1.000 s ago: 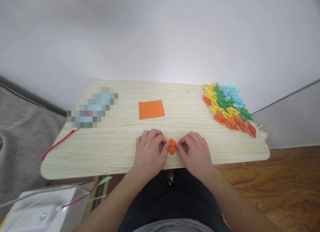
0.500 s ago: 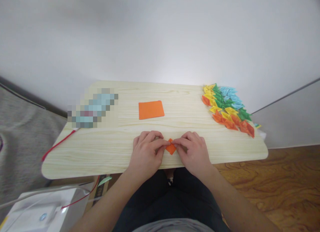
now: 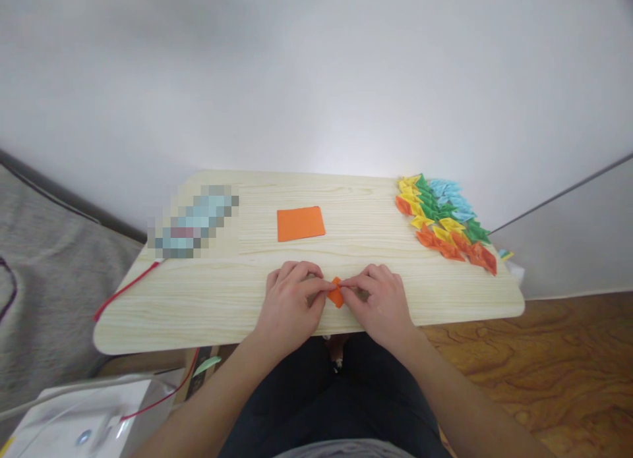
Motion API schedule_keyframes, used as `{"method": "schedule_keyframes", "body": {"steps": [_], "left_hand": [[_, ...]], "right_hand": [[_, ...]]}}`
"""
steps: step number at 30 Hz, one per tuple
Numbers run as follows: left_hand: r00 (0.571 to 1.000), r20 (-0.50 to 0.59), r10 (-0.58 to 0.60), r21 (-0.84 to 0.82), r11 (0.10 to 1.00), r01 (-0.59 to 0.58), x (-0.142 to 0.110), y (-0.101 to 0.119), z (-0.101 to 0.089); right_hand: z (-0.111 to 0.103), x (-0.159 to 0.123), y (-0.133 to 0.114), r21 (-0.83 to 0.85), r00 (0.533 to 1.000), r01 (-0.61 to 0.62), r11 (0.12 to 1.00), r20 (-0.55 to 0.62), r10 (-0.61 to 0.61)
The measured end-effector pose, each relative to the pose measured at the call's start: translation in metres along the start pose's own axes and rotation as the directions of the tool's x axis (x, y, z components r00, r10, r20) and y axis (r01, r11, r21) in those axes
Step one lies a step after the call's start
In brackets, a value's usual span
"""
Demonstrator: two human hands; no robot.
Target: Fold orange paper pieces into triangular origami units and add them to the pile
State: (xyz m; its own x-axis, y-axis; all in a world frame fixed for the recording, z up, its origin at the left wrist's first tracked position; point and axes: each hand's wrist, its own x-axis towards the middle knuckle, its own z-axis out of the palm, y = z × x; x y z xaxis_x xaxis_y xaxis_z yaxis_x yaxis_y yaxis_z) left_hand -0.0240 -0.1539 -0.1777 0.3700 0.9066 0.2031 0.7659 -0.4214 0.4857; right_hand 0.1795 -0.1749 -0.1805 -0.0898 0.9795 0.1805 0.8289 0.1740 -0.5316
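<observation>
A small folded piece of orange paper [image 3: 337,296] lies between my hands near the table's front edge. My left hand [image 3: 295,302] pinches its left side with thumb and index finger. From the other side, my right hand [image 3: 376,300] grips the paper's right edge, its fingertips almost meeting those of the left. The fingertips cover part of the folds. Farther back, beyond my left hand, rests a flat stack of orange paper sheets [image 3: 301,224].
Several folded paper pieces [image 3: 435,207] in yellow, green, blue and orange lie in rows at the table's right. A pixelated object [image 3: 198,224] with a red cable [image 3: 126,290] is at the left. A white wall [image 3: 316,82] rises behind the wooden table [image 3: 198,306].
The camera view has shifted slightly. My right thumb and fingers have moved a little over the small orange paper, which now shows less of its right side.
</observation>
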Motion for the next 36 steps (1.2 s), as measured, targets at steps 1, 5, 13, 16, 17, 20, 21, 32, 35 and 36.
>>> {"method": "schedule_keyframes", "body": {"steps": [1, 5, 13, 16, 17, 20, 21, 32, 35, 36], "left_hand": [[1.000, 0.003, -0.003, -0.008, 1.000, 0.003, 0.000, 0.000, 0.000], [1.000, 0.018, -0.003, -0.018, 1.000, 0.004, 0.002, -0.001, 0.000], [0.996, 0.067, 0.055, -0.016, 0.998, -0.054, 0.015, 0.007, -0.007], [0.994, 0.084, 0.075, -0.030, 0.997, -0.073, 0.020, 0.012, -0.008], [0.994, 0.084, 0.072, -0.036, 0.997, -0.070, 0.021, 0.013, -0.008], [0.996, 0.079, 0.050, -0.066, 0.997, -0.045, 0.025, 0.015, -0.007], [0.996, 0.078, 0.043, -0.083, 0.996, -0.037, 0.026, 0.016, -0.006], [0.998, 0.009, -0.066, -0.482, 0.874, 0.062, 0.027, 0.010, -0.003], [0.994, -0.045, -0.097, -0.548, 0.835, 0.057, 0.025, 0.011, 0.002], [0.993, -0.057, -0.099, -0.559, 0.828, 0.050, 0.025, 0.012, 0.003]], "right_hand": [[0.000, 0.001, -0.001, -0.011, 1.000, -0.009, 1.000, 0.002, 0.009], [0.000, 0.003, -0.003, -0.032, 1.000, -0.019, 0.999, 0.016, 0.019], [0.002, 0.003, -0.004, -0.006, 0.999, -0.031, 0.999, -0.040, 0.031], [0.005, 0.002, -0.004, -0.001, 0.996, -0.046, 0.999, -0.073, 0.045], [0.006, 0.001, -0.004, 0.002, 0.996, -0.046, 0.999, -0.081, 0.046], [0.009, -0.001, -0.003, 0.019, 0.994, -0.038, 0.999, -0.098, 0.040], [0.009, -0.001, -0.003, 0.029, 0.994, -0.033, 0.999, -0.102, 0.035], [0.007, 0.001, -0.003, 0.288, 0.985, -0.021, 0.957, -0.160, 0.070], [0.006, 0.001, -0.008, 0.362, 0.989, 0.007, 0.932, -0.141, 0.047], [0.005, 0.001, -0.009, 0.376, 0.989, 0.017, 0.927, -0.140, 0.038]]}}
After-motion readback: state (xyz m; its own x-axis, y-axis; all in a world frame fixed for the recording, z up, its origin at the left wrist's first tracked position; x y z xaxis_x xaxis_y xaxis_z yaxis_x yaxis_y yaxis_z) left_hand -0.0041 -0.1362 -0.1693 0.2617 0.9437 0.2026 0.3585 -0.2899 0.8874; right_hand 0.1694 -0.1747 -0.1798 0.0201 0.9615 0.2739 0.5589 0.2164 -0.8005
